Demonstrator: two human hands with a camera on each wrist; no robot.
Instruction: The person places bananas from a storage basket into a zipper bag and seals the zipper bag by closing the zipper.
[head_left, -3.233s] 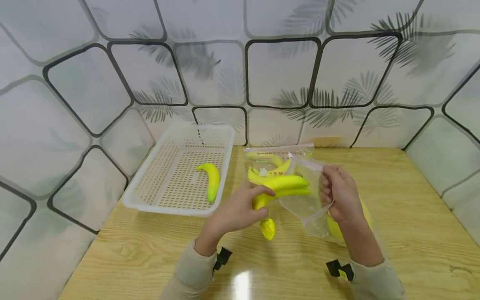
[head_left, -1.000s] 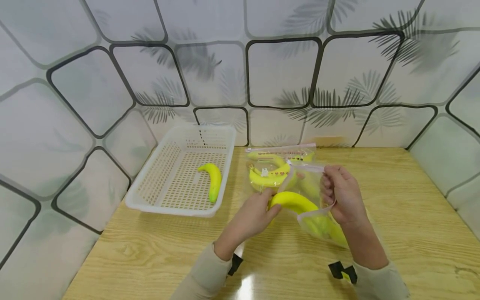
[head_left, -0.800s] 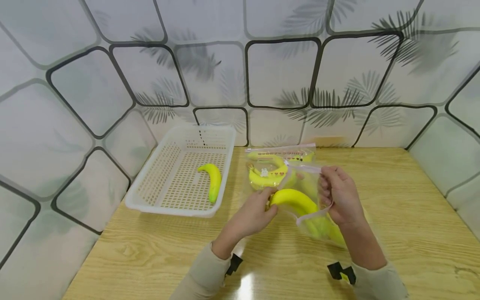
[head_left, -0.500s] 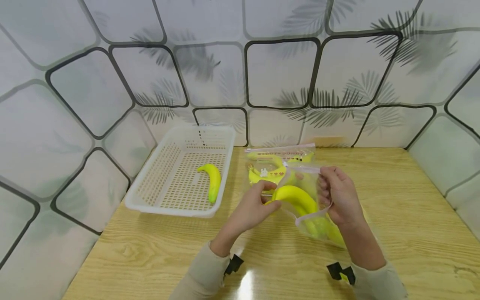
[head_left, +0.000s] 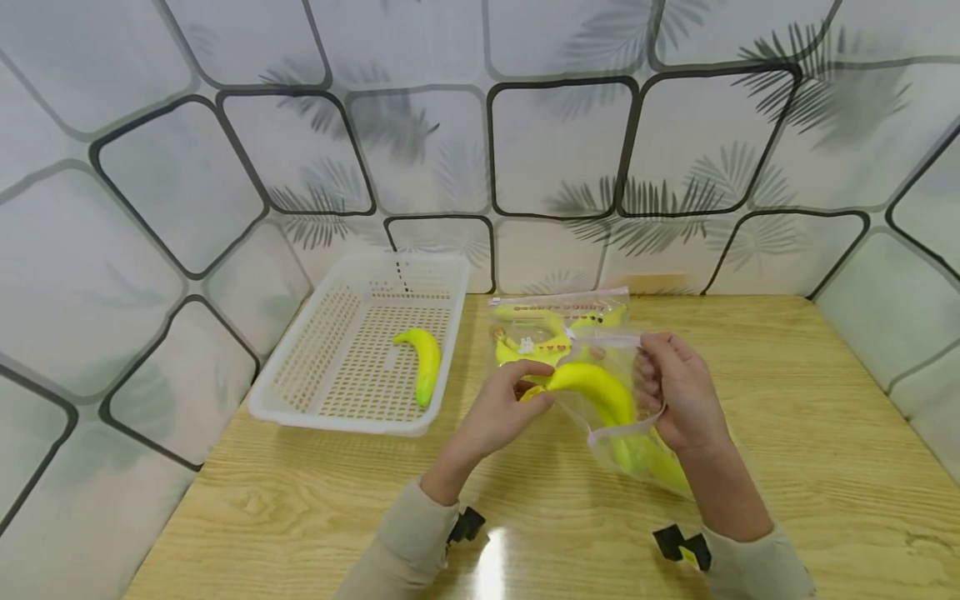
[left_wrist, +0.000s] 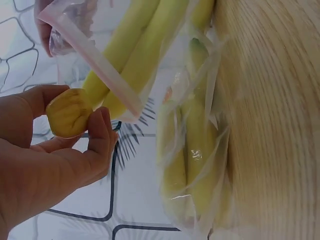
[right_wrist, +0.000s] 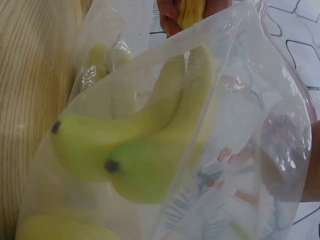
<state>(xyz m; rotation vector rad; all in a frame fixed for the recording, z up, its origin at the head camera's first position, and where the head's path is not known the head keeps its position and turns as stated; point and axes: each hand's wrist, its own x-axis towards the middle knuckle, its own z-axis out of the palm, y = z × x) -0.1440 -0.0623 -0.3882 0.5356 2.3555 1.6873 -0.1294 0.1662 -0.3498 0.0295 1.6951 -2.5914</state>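
Note:
My left hand (head_left: 495,412) pinches the stem (left_wrist: 69,114) of a bunch of two bananas (head_left: 596,385) between thumb and fingers. Inside a clear zip bag (head_left: 624,340) with a pale pink rim lie the bunch's green-tipped lower ends (right_wrist: 142,170), while its stem sticks out of the mouth. My right hand (head_left: 684,404) grips the bag's rim on the right, fingers curled into the plastic, and the mouth gapes toward the left hand. Lower in the same bag, another yellow fruit (right_wrist: 60,229) shows in part at the bottom corner of the right wrist view.
Behind the hands lies a second zip bag (head_left: 558,305) with rabbit print and several bananas in it. At left on the wooden table (head_left: 300,517) stands a white plastic basket (head_left: 258,400) holding one banana (head_left: 427,367). Patterned walls (head_left: 562,150) enclose the back and sides.
The left hand has brought the bunch from above the table into the bag, tips first, and its hold has shifted to the stem. The right hand keeps its grip on the bag.

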